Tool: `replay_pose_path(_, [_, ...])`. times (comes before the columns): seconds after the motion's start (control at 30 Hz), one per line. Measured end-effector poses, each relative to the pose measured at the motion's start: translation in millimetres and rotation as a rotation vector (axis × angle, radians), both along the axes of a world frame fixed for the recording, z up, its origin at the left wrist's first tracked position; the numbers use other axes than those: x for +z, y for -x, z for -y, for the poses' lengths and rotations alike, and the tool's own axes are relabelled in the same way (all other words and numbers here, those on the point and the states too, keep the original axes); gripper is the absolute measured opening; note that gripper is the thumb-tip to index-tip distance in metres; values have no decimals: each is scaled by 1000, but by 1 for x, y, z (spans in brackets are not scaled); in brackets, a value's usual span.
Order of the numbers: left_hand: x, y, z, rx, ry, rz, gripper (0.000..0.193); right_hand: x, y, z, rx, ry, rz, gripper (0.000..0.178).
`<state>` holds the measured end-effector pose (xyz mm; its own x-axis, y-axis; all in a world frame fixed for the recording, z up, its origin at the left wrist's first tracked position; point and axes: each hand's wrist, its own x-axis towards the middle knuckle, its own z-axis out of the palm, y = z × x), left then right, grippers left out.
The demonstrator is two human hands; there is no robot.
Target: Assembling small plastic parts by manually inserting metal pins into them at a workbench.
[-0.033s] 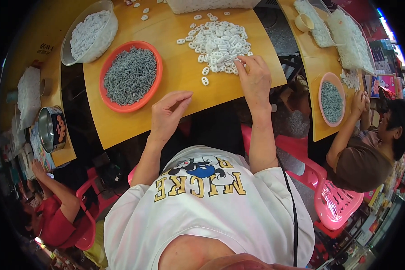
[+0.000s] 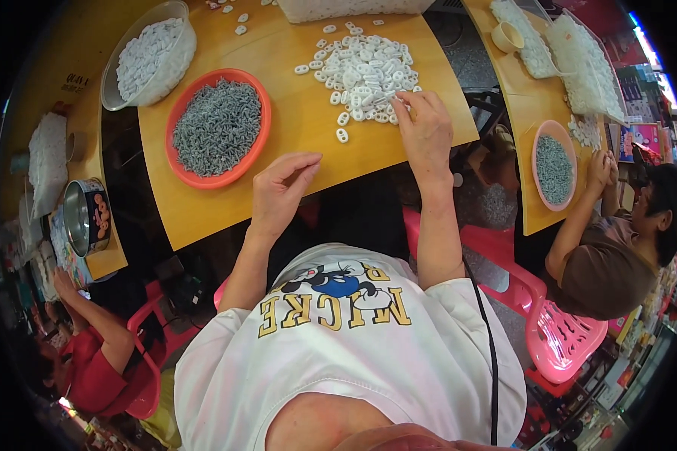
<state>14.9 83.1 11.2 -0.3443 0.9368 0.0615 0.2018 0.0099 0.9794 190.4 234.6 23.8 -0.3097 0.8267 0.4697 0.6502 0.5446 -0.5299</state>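
Note:
My right hand [image 2: 426, 135] reaches over the near right side of a loose pile of white oval plastic pieces [image 2: 365, 71], each with two holes. Its thumb and forefinger close on one of the white pieces at the pile's edge. Close to the table's front edge is my left hand [image 2: 278, 188], fingers together and thumb drawn in toward them; whatever they may hold is hidden. A red-orange bowl [image 2: 174, 161] full of small grey screws [image 2: 218, 128] stands to the left, beyond my left hand. One white piece [image 2: 342, 135] lies apart, nearer me than the pile.
A clear tub [image 2: 113, 94] of white pieces sits at the far left, and a translucent bin [image 2: 353, 9] at the back. At the right table [image 2: 515, 113] a person in brown [image 2: 609, 270] sits near a pink bowl [image 2: 555, 203]. Another in red [image 2: 98, 353] sits left, by a round tin [image 2: 88, 214].

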Motion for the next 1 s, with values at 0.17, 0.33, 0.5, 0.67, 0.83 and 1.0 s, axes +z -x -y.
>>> replay_pose_path(0.17, [-5, 3, 2, -32, 2, 22, 17, -10, 2, -13, 12, -80, 49, 14])
replay_pose_path(0.33, [-3, 2, 2, -36, -30, -56, 16, -8, 8, -12, 75, 23, 29, 13])
replay_pose_path(0.5, [-4, 1, 1, -14, -82, -56, 14, -5, 6, -10, 156, 138, -82, 12])
replay_pose_path(0.67, [-5, 2, 1, -21, -86, -108, 14, -3, -7, -12, 149, 111, -46, 12])
replay_pose_path(0.83, [-5, 1, 0, -15, -93, -124, 14, 5, -3, 0, 111, 23, -45, 12])
replay_pose_path(1.0, [-4, 1, 0, -9, -97, -124, 14, 6, 3, 20, 351, -6, 28, 13])
